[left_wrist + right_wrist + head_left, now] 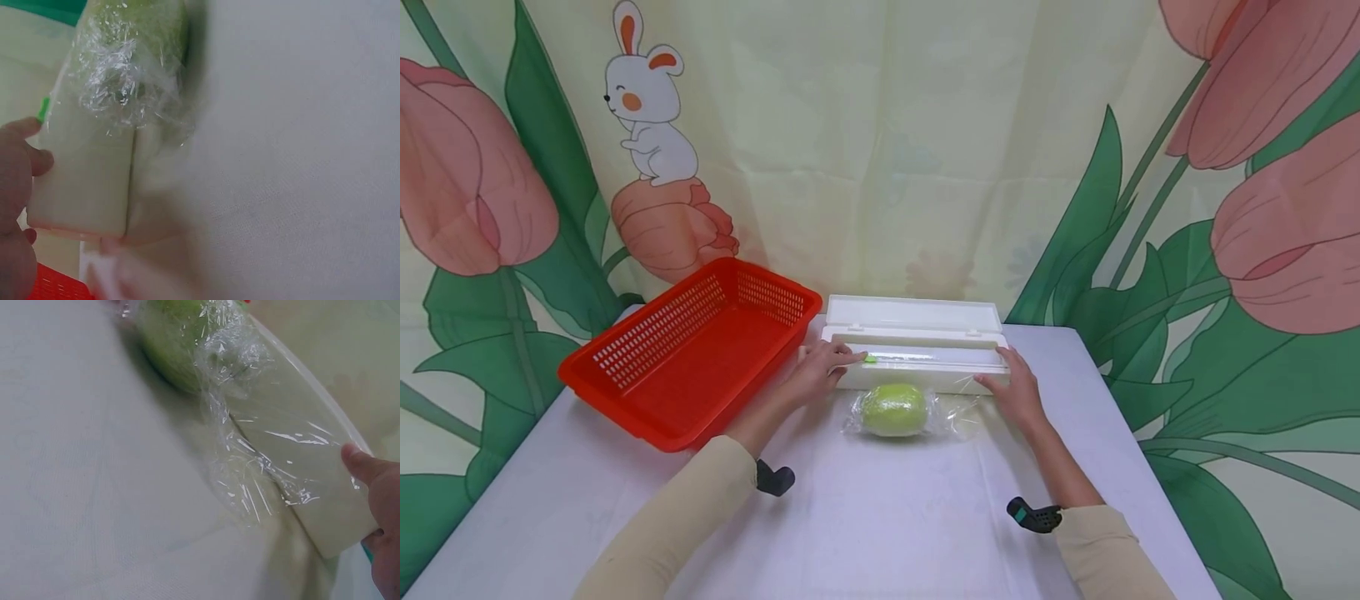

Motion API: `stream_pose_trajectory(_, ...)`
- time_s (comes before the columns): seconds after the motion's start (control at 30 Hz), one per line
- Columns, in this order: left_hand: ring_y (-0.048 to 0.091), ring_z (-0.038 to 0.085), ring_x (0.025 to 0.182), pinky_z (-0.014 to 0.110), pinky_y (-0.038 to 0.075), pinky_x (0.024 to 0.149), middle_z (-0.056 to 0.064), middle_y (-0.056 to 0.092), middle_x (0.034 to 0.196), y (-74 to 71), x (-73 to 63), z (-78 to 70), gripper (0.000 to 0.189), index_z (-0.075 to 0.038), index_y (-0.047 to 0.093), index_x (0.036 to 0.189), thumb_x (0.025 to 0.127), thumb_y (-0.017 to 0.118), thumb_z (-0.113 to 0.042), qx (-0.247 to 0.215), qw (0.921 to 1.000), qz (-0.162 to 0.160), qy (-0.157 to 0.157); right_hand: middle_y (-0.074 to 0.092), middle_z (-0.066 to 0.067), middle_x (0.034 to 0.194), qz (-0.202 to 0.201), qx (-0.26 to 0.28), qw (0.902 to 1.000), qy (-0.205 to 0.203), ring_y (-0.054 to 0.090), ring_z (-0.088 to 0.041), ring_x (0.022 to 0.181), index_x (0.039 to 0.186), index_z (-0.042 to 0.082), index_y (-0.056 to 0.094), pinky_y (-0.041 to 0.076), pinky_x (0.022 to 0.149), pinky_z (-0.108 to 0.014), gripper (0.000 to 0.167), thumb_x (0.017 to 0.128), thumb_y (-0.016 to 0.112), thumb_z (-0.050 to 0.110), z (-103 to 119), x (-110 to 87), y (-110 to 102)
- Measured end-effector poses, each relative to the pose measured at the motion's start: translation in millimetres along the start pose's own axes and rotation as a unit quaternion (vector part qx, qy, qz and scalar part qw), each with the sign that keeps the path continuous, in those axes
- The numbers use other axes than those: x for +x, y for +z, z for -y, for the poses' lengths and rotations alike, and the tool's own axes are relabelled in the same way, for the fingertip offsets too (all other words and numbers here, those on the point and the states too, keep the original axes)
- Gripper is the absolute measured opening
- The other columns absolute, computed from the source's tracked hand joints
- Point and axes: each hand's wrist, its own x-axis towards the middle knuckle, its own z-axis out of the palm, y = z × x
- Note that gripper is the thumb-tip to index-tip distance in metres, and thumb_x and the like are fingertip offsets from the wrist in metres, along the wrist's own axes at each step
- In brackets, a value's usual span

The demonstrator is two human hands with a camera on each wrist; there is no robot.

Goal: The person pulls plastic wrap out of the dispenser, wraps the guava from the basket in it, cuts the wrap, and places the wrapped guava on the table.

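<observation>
A white cling film box [925,380] lies across the far side of the table, lid raised behind it. My left hand [822,371] is at its left end, index fingertip touching the small green slide cutter [870,359] and thumb against the box front. Around the right end, my right hand [1017,388] grips the box, its thumb [357,457] near the top front edge. Just in front sits a round green fruit or vegetable [893,410] wrapped in cling film. A loose sheet of the film [275,450] runs from it over the box front.
A red plastic basket [700,367] with perforated sides stands to the left, close beside my left forearm. The table has a white cloth [887,517]. Behind it hangs a curtain [880,150] printed with tulips and a rabbit.
</observation>
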Motion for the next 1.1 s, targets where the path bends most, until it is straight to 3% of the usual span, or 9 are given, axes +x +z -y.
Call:
stream_pose_trajectory(0.13, 0.058, 0.024, 0.109, 0.048, 0.028, 0.096, 0.004, 0.068, 0.114, 0.3, -2.3, 1.3, 0.037, -0.019, 0.066, 0.121, 0.087, 0.068, -0.005, -0.037, 0.9989, -0.023, -0.017, 0.019, -0.023, 0.159, -0.002, 0.000, 1.0000, -0.001, 0.019, -0.041, 0.147, 0.146, 0.004, 0.033, 0.019, 0.119, -0.055, 0.071, 0.089, 0.068, 0.029, 1.1, -0.7, -1.7)
stream_pose_trajectory(0.23, 0.060, 0.023, 0.111, 0.048, 0.028, 0.095, 0.002, 0.070, 0.113, 0.7, -2.4, 2.3, 0.032, -0.019, 0.068, 0.115, 0.087, 0.068, -0.004, -0.060, 0.9975, -0.035, -0.012, 0.020, -0.023, 0.158, -0.004, 0.000, 1.0000, -0.001, 0.020, -0.040, 0.146, 0.146, 0.005, 0.034, 0.020, 0.119, -0.055, 0.070, 0.089, 0.068, 0.028, 1.4, -1.2, -1.5)
stream_pose_trajectory(0.37, 0.063, 0.023, 0.113, 0.050, 0.029, 0.092, 0.001, 0.072, 0.113, 1.8, -1.5, 3.6, 0.033, -0.020, 0.070, 0.113, 0.086, 0.068, -0.001, -0.054, 0.9978, -0.037, 0.008, 0.020, -0.022, 0.159, -0.003, 0.001, 1.0000, 0.003, 0.019, -0.040, 0.147, 0.146, 0.006, 0.033, 0.019, 0.119, -0.056, 0.070, 0.090, 0.068, 0.029, 1.4, -1.2, -1.6)
stream_pose_trajectory(0.57, 0.063, 0.024, 0.113, 0.052, 0.030, 0.094, 0.003, 0.072, 0.112, 2.4, -1.8, 2.8, 0.038, -0.020, 0.070, 0.117, 0.085, 0.068, 0.001, -0.054, 0.9978, -0.036, 0.010, 0.020, -0.021, 0.159, -0.001, 0.000, 1.0000, 0.003, 0.019, -0.040, 0.147, 0.147, 0.005, 0.033, 0.019, 0.119, -0.055, 0.072, 0.089, 0.069, 0.028, 1.9, -1.2, -2.2)
stream_pose_trajectory(0.67, 0.063, 0.025, 0.107, 0.054, 0.030, 0.096, 0.005, 0.070, 0.108, 2.1, -0.5, -0.5, 0.042, -0.022, 0.069, 0.121, 0.086, 0.068, 0.000, -0.043, 0.9989, -0.020, 0.002, 0.021, -0.021, 0.159, -0.004, 0.004, 1.0000, 0.003, 0.019, -0.040, 0.147, 0.146, 0.005, 0.033, 0.019, 0.119, -0.055, 0.071, 0.089, 0.069, 0.028, 1.5, -1.0, -2.0)
stream_pose_trajectory(0.77, 0.057, 0.022, 0.106, 0.053, 0.028, 0.101, 0.005, 0.066, 0.107, 1.9, 2.1, -4.4, 0.045, -0.026, 0.064, 0.126, 0.088, 0.067, -0.003, -0.042, 0.9985, 0.019, -0.029, 0.021, -0.022, 0.158, -0.009, 0.009, 0.9999, 0.000, 0.020, -0.040, 0.147, 0.146, 0.005, 0.035, 0.020, 0.119, -0.055, 0.071, 0.089, 0.070, 0.027, 1.6, -1.5, -2.0)
stream_pose_trajectory(0.93, 0.038, 0.023, 0.123, 0.050, 0.029, 0.105, -0.001, 0.059, 0.111, -0.6, 2.5, -10.1, 0.051, -0.038, 0.058, 0.129, 0.089, 0.065, -0.007, -0.073, 0.9909, 0.071, -0.087, 0.021, -0.023, 0.158, -0.012, 0.008, 0.9999, -0.004, 0.020, -0.041, 0.146, 0.146, 0.004, 0.035, 0.019, 0.118, -0.056, 0.072, 0.088, 0.070, 0.027, 2.1, -1.7, -2.0)
stream_pose_trajectory(1.0, 0.036, 0.024, 0.126, 0.052, 0.029, 0.107, -0.002, 0.058, 0.113, -2.0, 1.1, -10.4, 0.055, -0.041, 0.055, 0.132, 0.090, 0.065, -0.007, -0.065, 0.9912, 0.080, -0.083, 0.021, -0.023, 0.158, -0.010, 0.009, 0.9999, -0.004, 0.020, -0.041, 0.146, 0.146, 0.004, 0.034, 0.019, 0.118, -0.056, 0.071, 0.088, 0.070, 0.027, 1.7, -1.3, -1.9)
stream_pose_trajectory(1.1, 0.044, 0.021, 0.124, 0.053, 0.025, 0.111, -0.001, 0.059, 0.117, -2.9, -0.8, -8.2, 0.062, -0.040, 0.048, 0.139, 0.090, 0.064, -0.006, -0.043, 0.9934, 0.084, -0.065, 0.019, -0.022, 0.159, -0.002, 0.009, 1.0000, 0.001, 0.019, -0.041, 0.146, 0.146, 0.005, 0.034, 0.020, 0.118, -0.056, 0.071, 0.089, 0.069, 0.029, 1.4, -1.2, -2.2)
